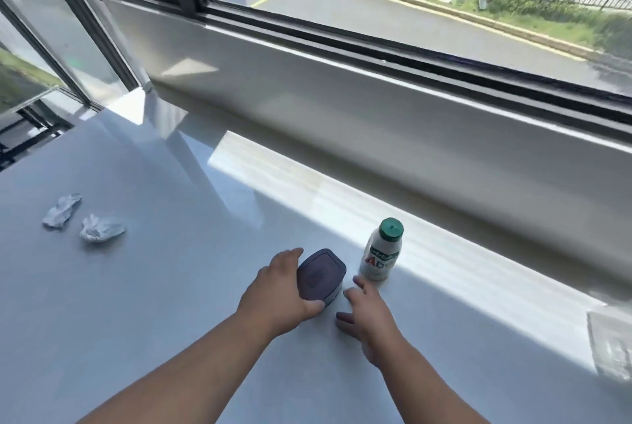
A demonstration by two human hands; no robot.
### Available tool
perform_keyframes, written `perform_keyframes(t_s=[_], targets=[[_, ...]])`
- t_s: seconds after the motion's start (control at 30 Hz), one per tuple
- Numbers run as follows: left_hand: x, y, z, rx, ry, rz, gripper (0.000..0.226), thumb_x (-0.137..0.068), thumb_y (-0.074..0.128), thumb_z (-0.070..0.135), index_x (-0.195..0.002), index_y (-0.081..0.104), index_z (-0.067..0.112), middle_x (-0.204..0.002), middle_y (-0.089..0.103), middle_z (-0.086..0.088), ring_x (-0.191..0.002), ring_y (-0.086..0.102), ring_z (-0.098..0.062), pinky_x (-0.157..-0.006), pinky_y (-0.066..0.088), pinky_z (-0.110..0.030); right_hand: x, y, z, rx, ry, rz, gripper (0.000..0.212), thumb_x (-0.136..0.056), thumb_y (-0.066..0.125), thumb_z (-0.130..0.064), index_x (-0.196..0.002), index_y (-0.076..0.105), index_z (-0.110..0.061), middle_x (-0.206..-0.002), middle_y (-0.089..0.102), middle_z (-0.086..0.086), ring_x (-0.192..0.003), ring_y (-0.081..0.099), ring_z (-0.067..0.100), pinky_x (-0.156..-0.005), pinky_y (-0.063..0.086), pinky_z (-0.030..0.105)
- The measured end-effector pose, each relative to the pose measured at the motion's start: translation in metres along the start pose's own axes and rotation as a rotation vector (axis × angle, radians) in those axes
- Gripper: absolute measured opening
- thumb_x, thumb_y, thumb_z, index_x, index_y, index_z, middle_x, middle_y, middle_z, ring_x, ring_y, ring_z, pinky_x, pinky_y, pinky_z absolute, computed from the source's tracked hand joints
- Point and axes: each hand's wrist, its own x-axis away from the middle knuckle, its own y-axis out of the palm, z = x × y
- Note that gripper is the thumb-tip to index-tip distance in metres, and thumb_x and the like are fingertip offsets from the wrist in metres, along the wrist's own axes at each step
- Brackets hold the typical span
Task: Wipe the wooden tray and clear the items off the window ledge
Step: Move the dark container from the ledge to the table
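Observation:
A small grey container with a dark purple lid (pixel 321 275) stands on the white window ledge (pixel 191 287). My left hand (pixel 280 297) wraps its left side, thumb at the near corner and fingers at the far edge. My right hand (pixel 367 316) hovers just right of the container, fingers spread, holding nothing. A small white bottle with a green cap (pixel 381 254) stands upright just beyond my right hand. No wooden tray is in view.
Two crumpled white tissues (pixel 63 211) (pixel 101 228) lie on the ledge at the left. A clear plastic item (pixel 612 341) sits at the right edge. The window frame (pixel 376 44) and its low white wall run along the far side.

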Motion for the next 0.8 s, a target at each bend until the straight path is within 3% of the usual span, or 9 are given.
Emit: perform_keyframes(t_s=[0.1, 0.17, 0.27, 0.33, 0.43, 0.53, 0.67, 0.8], targets=[[-0.021, 0.009, 0.005, -0.006, -0.015, -0.094, 0.116, -0.067, 0.078, 0.061, -0.164, 0.022, 0.031, -0.158, 0.044, 0.005, -0.136, 0.053, -0.022, -0.104, 0.05, -0.038, -0.009, 0.009, 0.002, -0.075, 0.028, -0.06, 0.051, -0.102, 0.052, -0.016, -0.15, 0.046, -0.03, -0.141, 0.058, -0.006, -0.09, 0.075, 0.031, -0.075, 0.063, 0.038], [-0.033, 0.012, 0.008, 0.003, -0.022, -0.151, 0.106, -0.064, 0.077, 0.057, -0.157, 0.033, 0.033, -0.143, 0.058, 0.007, -0.122, 0.062, -0.019, -0.097, 0.055, -0.036, -0.012, 0.015, -0.003, -0.121, 0.04, -0.068, 0.051, -0.097, 0.053, -0.015, -0.144, 0.05, -0.034, -0.131, 0.072, 0.005, -0.076, 0.071, 0.028, -0.068, 0.057, 0.037], [-0.04, 0.005, 0.004, 0.037, -0.039, -0.152, 0.073, -0.062, 0.074, 0.052, -0.129, 0.05, 0.035, -0.108, 0.068, 0.014, -0.093, 0.069, -0.014, -0.078, 0.06, -0.035, -0.014, 0.031, -0.013, -0.157, 0.048, -0.056, 0.047, -0.094, 0.052, -0.012, -0.133, 0.056, -0.038, -0.104, 0.083, 0.011, -0.069, 0.065, 0.027, -0.069, 0.055, 0.038], [-0.038, -0.008, -0.011, 0.075, -0.075, -0.115, 0.063, -0.062, 0.073, 0.053, -0.119, 0.051, 0.037, -0.1, 0.068, 0.015, -0.088, 0.069, -0.012, -0.074, 0.06, -0.034, -0.014, 0.05, -0.021, -0.147, 0.037, -0.087, 0.048, -0.093, 0.053, -0.013, -0.134, 0.055, -0.038, -0.099, 0.083, 0.01, -0.074, 0.068, 0.027, -0.076, 0.061, 0.04], [-0.029, -0.049, -0.052, 0.157, -0.159, -0.026, 0.06, -0.062, 0.074, 0.055, -0.116, 0.052, 0.04, -0.098, 0.069, 0.017, -0.088, 0.068, -0.008, -0.076, 0.06, -0.035, -0.011, 0.097, -0.04, -0.092, 0.011, -0.172, 0.05, -0.095, 0.051, -0.014, -0.138, 0.05, -0.04, -0.104, 0.083, -0.001, -0.09, 0.081, 0.03, -0.092, 0.063, 0.044], [-0.004, -0.105, -0.116, 0.232, -0.279, 0.095, 0.066, -0.062, 0.075, 0.056, -0.121, 0.053, 0.035, -0.103, 0.069, 0.015, -0.092, 0.069, -0.013, -0.078, 0.059, -0.035, 0.004, 0.177, -0.058, -0.028, -0.023, -0.282, 0.05, -0.097, 0.056, -0.016, -0.137, 0.047, -0.045, -0.113, 0.069, -0.012, -0.089, 0.082, 0.027, -0.091, 0.062, 0.042], [0.056, -0.165, -0.217, 0.329, -0.443, 0.244, 0.068, -0.063, 0.078, 0.05, -0.123, 0.052, 0.032, -0.101, 0.068, 0.013, -0.092, 0.068, -0.015, -0.074, 0.059, -0.034, 0.042, 0.302, -0.051, 0.129, -0.052, -0.463, 0.051, -0.099, 0.058, -0.019, -0.145, 0.048, -0.039, -0.113, 0.067, -0.014, -0.096, 0.081, 0.029, -0.091, 0.062, 0.041], [0.147, -0.193, -0.337, 0.41, -0.614, 0.362, 0.07, -0.066, 0.078, 0.053, -0.126, 0.05, 0.03, -0.106, 0.068, 0.011, -0.095, 0.067, -0.017, -0.076, 0.057, -0.033, 0.099, 0.431, 0.003, 0.297, -0.014, -0.608, 0.054, -0.099, 0.059, -0.018, -0.15, 0.047, -0.032, -0.118, 0.065, -0.009, -0.098, 0.08, 0.034, -0.095, 0.062, 0.044]])
